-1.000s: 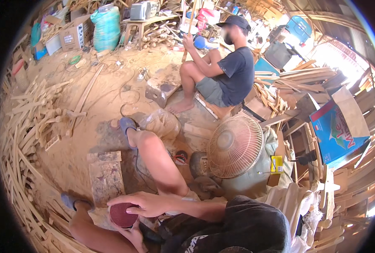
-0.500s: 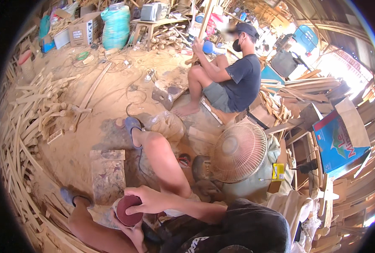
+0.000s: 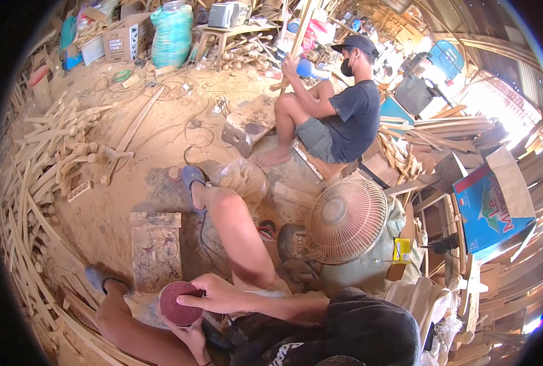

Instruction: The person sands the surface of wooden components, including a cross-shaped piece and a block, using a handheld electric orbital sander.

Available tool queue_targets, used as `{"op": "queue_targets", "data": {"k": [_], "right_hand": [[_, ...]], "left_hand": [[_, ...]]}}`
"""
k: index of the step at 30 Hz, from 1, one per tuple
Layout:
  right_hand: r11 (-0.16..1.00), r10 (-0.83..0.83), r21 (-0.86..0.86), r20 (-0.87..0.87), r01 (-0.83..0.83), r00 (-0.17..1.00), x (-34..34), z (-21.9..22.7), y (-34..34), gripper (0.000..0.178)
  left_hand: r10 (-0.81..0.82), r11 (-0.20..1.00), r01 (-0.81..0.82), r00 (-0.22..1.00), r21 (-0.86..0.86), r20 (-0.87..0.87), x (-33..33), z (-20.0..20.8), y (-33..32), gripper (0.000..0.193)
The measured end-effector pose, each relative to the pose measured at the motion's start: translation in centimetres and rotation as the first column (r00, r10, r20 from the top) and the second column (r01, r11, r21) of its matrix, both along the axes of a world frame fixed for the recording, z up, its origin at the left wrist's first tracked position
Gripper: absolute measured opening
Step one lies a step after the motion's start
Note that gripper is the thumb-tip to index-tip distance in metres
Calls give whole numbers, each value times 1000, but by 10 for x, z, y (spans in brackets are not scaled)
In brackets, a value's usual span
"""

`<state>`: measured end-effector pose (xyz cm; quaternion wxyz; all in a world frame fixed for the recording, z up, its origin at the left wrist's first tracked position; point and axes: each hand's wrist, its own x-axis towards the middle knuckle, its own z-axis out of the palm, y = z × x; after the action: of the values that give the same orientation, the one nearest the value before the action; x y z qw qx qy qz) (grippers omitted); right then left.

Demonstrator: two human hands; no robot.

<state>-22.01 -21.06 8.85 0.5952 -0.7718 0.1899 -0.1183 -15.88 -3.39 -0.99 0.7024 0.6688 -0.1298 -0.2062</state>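
A round, reddish-brown sanding disc (image 3: 177, 309) lies between my hands, low in the view, with its rough face turned up. My right hand (image 3: 218, 294) grips its right edge, thumb on the face and fingers bent at the rim. Beneath the disc, my left hand (image 3: 189, 337) is wrapped round its underside; part of that hand is hidden. A dark tool body (image 3: 215, 337) shows beside my left wrist, and whether the disc is fixed to it cannot be seen.
A worn wooden board (image 3: 156, 253) lies between my legs. A round-caged fan (image 3: 346, 219) stands at my right. Piled wooden sticks (image 3: 30, 201) line the left. Ahead, a masked person (image 3: 351, 110) sits holding a long wooden piece (image 3: 298, 43). Cables (image 3: 189, 149) cross the dusty ground.
The disc has tilted and shifted slightly left in my hands. My right thumb and fingers have moved toward its upper right edge. The other person's pose is nearly the same.
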Motion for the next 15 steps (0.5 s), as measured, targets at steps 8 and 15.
{"op": "queue_targets", "data": {"k": [8,15], "right_hand": [[925,83,376,-69,-51,994,-11,2,4,39],[977,204,-97,154,-191,967,1,19,-24,48]], "left_hand": [[20,998,-26,993,-53,-116,1,17,-4,110],[-26,999,25,999,-20,-46,5,20,-8,114]]}}
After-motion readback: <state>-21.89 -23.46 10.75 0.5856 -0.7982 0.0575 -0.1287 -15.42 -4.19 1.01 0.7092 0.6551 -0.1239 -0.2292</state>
